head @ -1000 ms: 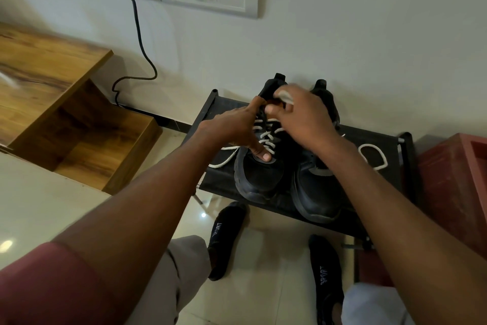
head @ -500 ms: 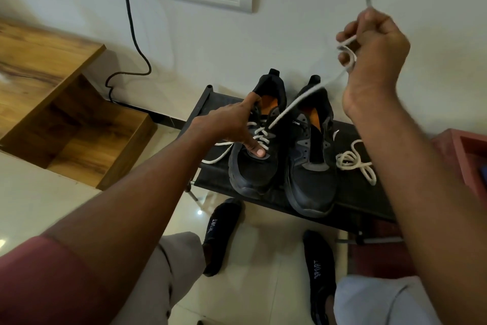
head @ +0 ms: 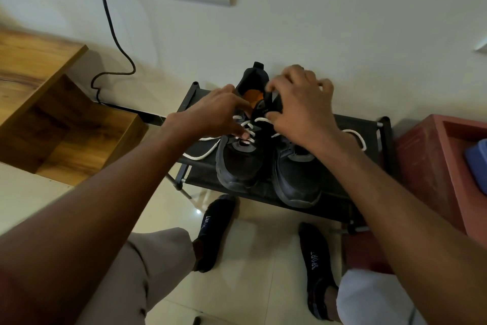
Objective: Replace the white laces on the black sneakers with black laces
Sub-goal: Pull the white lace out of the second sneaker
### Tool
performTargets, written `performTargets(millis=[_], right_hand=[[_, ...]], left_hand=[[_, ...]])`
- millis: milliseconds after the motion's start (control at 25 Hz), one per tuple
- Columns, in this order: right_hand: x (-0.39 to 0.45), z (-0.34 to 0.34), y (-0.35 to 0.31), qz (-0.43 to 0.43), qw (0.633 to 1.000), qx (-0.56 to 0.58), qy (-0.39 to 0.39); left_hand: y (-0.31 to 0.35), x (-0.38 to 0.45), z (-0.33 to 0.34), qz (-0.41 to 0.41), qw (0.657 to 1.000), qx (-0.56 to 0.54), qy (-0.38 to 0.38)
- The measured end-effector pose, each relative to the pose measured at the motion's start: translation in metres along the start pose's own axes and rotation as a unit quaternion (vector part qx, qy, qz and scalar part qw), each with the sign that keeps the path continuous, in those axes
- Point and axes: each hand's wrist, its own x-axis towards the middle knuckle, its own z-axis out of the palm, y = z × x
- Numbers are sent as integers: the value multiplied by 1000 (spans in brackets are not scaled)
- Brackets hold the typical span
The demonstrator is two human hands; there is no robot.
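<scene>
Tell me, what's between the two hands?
In the head view, white lace crossings on the left sneaker lie between the left hand and right hand.

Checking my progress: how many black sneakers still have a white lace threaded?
1. The left black sneaker still holds white lace; the right black sneaker shows none, though hands hide part of it.

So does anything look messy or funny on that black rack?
A little. A loose white lace lies on the rack beside the right sneaker. Another white lace trails out of the left sneaker across the rack, while both hands work at its eyelets. Nothing looks broken.
</scene>
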Motion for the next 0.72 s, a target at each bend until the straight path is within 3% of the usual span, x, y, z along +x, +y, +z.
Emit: performTargets(millis=[80, 160, 240, 360, 480, 600, 720], right_hand=[[-3, 7, -11, -46, 997, 7, -66], [-8, 24, -13, -35, 991, -22, -126], [-9, 34, -11, -23, 991, -36, -124], [-4, 34, -12, -12, 994, -25, -102], [-2, 33, -14, -1, 996, -11, -91], [-4, 33, -14, 1, 996, 7, -91], [-8, 35, -11, 0, 996, 18, -83]], left_hand=[[0, 4, 2, 7, 999, -44, -4], [0, 11, 7, 17, 997, -70, 5], [-6, 15, 13, 20, 989, -146, 5], [-20, 14, 17, 7, 947, -320, -15], [-25, 8, 18, -14, 915, -403, -3], [-24, 4, 19, -20, 903, -428, 7], [-4, 10, 15, -21, 953, -303, 9]])
